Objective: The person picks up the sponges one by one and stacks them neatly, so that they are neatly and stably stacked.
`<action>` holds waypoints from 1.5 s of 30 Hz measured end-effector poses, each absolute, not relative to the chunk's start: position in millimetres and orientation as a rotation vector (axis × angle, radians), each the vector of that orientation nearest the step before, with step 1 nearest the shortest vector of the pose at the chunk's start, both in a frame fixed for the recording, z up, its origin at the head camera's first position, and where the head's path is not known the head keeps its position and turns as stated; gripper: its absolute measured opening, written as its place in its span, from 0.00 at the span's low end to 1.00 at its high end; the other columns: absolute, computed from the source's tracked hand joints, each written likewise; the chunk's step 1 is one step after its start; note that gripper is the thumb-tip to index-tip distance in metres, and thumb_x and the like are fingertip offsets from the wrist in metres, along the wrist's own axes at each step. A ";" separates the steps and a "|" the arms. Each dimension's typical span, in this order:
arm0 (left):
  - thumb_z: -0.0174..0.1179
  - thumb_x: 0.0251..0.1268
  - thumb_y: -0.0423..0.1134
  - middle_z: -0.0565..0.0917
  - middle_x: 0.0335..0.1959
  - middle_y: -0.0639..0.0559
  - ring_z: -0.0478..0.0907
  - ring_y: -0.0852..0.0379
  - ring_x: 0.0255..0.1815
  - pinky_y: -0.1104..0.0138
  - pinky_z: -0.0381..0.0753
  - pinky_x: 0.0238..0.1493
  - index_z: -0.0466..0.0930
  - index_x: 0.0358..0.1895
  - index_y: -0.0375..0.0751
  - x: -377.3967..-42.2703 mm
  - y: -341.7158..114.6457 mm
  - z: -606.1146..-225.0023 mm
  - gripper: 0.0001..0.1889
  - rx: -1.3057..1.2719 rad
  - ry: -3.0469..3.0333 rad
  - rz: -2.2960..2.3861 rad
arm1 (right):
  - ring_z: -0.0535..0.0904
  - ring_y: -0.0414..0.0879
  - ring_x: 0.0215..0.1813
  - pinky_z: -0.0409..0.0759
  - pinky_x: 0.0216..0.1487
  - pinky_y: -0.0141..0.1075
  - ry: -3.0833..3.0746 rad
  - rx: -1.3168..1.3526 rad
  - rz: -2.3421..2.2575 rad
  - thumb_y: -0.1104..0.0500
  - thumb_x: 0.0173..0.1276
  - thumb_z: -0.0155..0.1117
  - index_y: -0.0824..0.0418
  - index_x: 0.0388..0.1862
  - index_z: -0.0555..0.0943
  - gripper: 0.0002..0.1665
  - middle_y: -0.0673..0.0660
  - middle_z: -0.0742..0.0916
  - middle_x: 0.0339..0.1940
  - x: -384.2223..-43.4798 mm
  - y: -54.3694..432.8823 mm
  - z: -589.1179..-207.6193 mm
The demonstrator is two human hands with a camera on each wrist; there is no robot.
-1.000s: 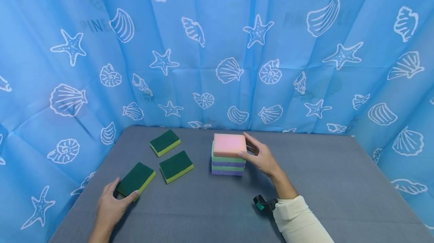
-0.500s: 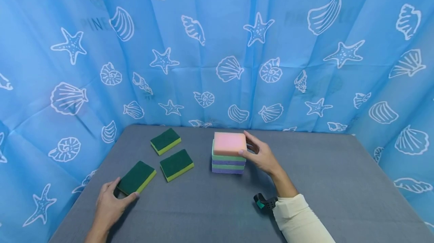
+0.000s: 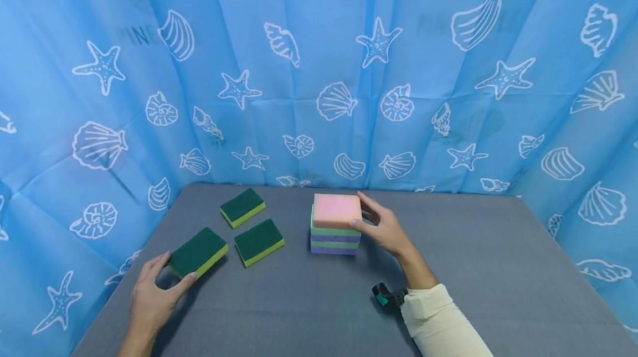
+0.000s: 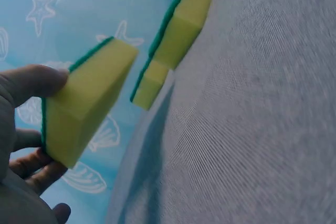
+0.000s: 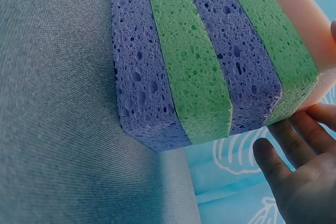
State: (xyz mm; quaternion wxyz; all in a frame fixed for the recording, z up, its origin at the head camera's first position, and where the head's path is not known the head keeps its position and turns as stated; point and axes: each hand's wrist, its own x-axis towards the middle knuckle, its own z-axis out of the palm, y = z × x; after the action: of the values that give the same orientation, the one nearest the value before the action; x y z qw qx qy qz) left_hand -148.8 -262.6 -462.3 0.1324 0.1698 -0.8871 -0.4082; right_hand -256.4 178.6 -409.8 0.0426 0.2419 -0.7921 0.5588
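My left hand (image 3: 154, 296) pinches a green-and-yellow scrub sponge (image 3: 198, 252) between thumb and fingers. In the left wrist view that scrub sponge (image 4: 86, 98) is tilted and off the table. Toward the middle of the table, a stack of purple and green sponges (image 3: 335, 239) has a pink sponge (image 3: 337, 211) on top. My right hand (image 3: 384, 228) grips the right end of this pink sponge, thumb at the front and fingers behind. In the right wrist view the stacked sponges (image 5: 197, 56) alternate purple and green, with the pink sponge (image 5: 302, 14) lying over them.
Two more scrub sponges, a far one (image 3: 242, 207) and a nearer one (image 3: 259, 242), lie green side up between the left hand and the stack. The grey table (image 3: 299, 307) meets a blue shell-print curtain (image 3: 319, 69) behind. A black strap (image 3: 389, 296) is at the right wrist.
The left hand has raised the scrub sponge off the table, and its shadow now shows beneath. The right hand, the stack and the other two scrub sponges have stayed in place.
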 end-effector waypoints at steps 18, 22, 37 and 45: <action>0.72 0.52 0.30 0.69 0.64 0.42 0.64 0.51 0.62 0.61 0.64 0.57 0.68 0.69 0.37 -167.0 -243.1 -445.7 0.38 -0.014 -2.215 -1.301 | 0.65 0.67 0.66 0.63 0.63 0.57 -2.415 0.760 1.712 0.69 0.64 0.64 0.76 0.72 0.57 0.41 0.74 0.69 0.67 -256.4 178.6 -410.2; 0.70 0.53 0.26 0.69 0.64 0.44 0.63 0.59 0.61 0.69 0.63 0.54 0.67 0.69 0.36 -167.3 -228.7 -426.8 0.37 -0.072 -2.225 -1.362 | 0.65 0.67 0.66 0.63 0.63 0.57 -2.415 0.761 1.707 0.69 0.64 0.64 0.76 0.72 0.57 0.41 0.74 0.68 0.67 -256.6 178.0 -410.9; 0.65 0.55 0.20 0.68 0.65 0.38 0.65 0.53 0.62 0.67 0.65 0.56 0.65 0.69 0.30 -203.8 -195.8 -411.1 0.35 -0.452 -2.121 -1.565 | 0.65 0.67 0.66 0.63 0.63 0.58 -2.425 0.747 1.692 0.68 0.64 0.64 0.76 0.72 0.57 0.41 0.74 0.69 0.67 -256.9 178.2 -410.5; 0.64 0.60 0.24 0.67 0.66 0.39 0.64 0.48 0.63 0.57 0.64 0.57 0.65 0.69 0.31 -229.3 -167.8 -401.4 0.33 -0.593 -2.138 -1.645 | 0.66 0.67 0.66 0.62 0.63 0.60 -2.419 0.756 1.684 0.68 0.64 0.65 0.76 0.72 0.57 0.41 0.75 0.69 0.66 -256.5 177.5 -410.0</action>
State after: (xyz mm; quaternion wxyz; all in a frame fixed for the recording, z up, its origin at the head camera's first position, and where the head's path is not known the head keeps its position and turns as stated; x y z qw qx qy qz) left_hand -229.3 -167.8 -401.4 0.1887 -0.2108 -0.7601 -0.5849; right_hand -256.5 177.5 -410.0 0.0496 0.2483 -0.7940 0.5527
